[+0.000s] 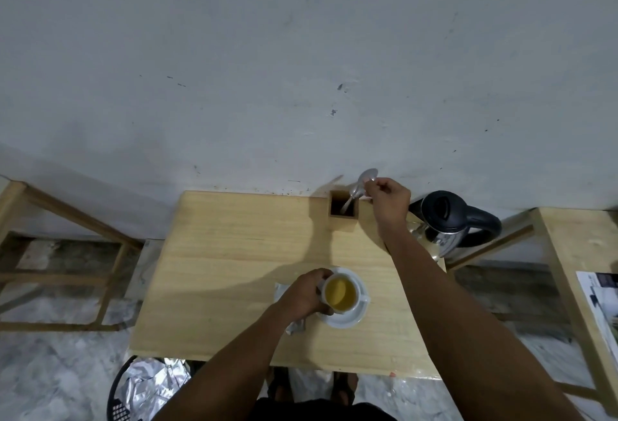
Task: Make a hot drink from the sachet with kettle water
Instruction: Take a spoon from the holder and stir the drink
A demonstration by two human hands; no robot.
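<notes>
Wooden tabletop (pixel 234 253): left hand (pixel 302 293) steadies the hot, fragile cup (pixel 341 294); at one o'clock, right hand (pixel 388 201) pinches a light, stiff spoon (pixel 366 177).

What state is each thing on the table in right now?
cup: upright on saucer, holds yellowish liquid
saucer: flat on table, under cup
spoons: bowls up, handles in holder
wooden holder: upright by the wall
kettle: upright, lid shut
sachet: crumpled beside saucer
left hand: gripping cup
right hand: pinching a spoon
</notes>
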